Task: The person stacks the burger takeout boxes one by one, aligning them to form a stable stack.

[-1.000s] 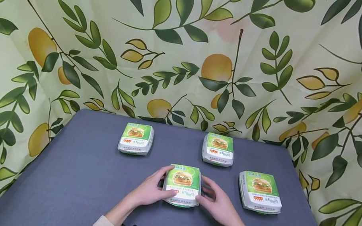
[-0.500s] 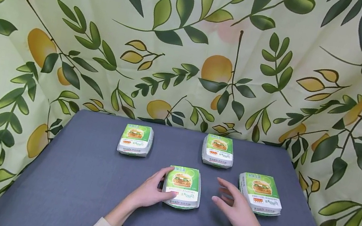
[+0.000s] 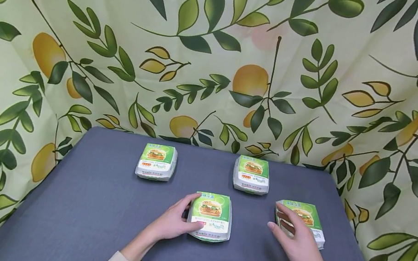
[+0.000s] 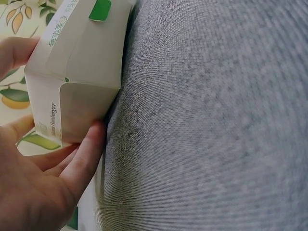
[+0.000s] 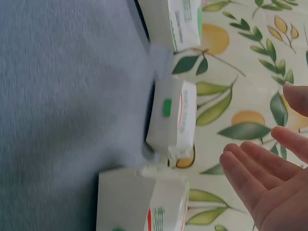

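A green-and-white hamburger box (image 3: 213, 208) sits at the middle of the table. My left hand (image 3: 171, 223) holds it at its left side, thumb over the near part and fingers along the side. In the left wrist view, fingertips press the white carton wall (image 4: 84, 103) low down by the cloth. My right hand (image 3: 299, 247) hovers near the left edge of the right-hand hamburger box (image 3: 313, 219) and partly covers it in the head view. Its fingers are spread and relaxed, with nothing between them, as the right wrist view of the hand (image 5: 269, 178) shows.
Two more matching boxes stand toward the back, one at the left (image 3: 156, 161) and one right of centre (image 3: 251, 174). A grey-blue cloth covers the table (image 3: 84, 220). Behind and beside it hangs a leaf-and-fruit patterned curtain (image 3: 212, 65).
My right hand has let go of the middle box and moved right, to the right-hand box. My left hand stays on the middle box, which has hardly moved.
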{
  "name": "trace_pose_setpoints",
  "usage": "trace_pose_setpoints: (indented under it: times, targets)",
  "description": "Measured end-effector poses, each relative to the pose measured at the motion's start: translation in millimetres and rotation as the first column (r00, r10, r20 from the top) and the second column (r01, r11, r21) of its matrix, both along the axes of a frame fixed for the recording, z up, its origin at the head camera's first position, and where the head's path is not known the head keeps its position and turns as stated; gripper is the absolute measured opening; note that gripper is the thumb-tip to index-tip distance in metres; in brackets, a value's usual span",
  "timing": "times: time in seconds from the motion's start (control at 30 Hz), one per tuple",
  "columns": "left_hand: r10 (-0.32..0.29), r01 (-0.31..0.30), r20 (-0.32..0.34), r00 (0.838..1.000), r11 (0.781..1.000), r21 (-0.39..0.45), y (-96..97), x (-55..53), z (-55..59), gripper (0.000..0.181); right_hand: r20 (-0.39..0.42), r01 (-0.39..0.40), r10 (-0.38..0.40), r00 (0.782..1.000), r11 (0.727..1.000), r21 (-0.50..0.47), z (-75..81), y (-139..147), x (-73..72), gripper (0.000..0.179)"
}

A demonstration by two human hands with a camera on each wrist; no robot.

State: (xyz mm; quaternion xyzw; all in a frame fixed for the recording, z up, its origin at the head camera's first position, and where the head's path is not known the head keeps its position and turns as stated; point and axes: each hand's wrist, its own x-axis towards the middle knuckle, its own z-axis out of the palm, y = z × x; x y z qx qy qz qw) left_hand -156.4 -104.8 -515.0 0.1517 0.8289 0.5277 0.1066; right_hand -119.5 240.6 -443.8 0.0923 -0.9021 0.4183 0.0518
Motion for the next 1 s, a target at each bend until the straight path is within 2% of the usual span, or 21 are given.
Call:
trace_pose_setpoints:
  times: [0.3,0.53,0.77,1.0]
  targets:
    - [-0.007,0.007,-0.008,1.0,1.0,-0.021,1.2,1.2,-1.3,0.082,-0.069,0.117,-0.113,0.991,0.992,0.05,5.2,26.4,4.0,0.057]
    - [-0.011,0.011,-0.008,1.0,0.999,-0.031,0.3,0.5,-2.6,0.082,-0.113,0.185,-0.175,0.978,0.979,0.089,1.4,49.3,3.6,0.059]
    - [-0.008,0.007,-0.007,1.0,0.999,-0.035,-0.7,0.0,-2.6,0.082,-0.113,0.222,-0.209,0.971,0.968,0.115,-5.0,68.0,3.3,0.061]
    - [-0.003,0.003,-0.008,1.0,0.999,-0.043,-1.1,-1.3,-3.6,0.083,-0.081,0.194,-0.185,0.979,0.972,0.134,-15.3,85.4,-2.8,0.067]
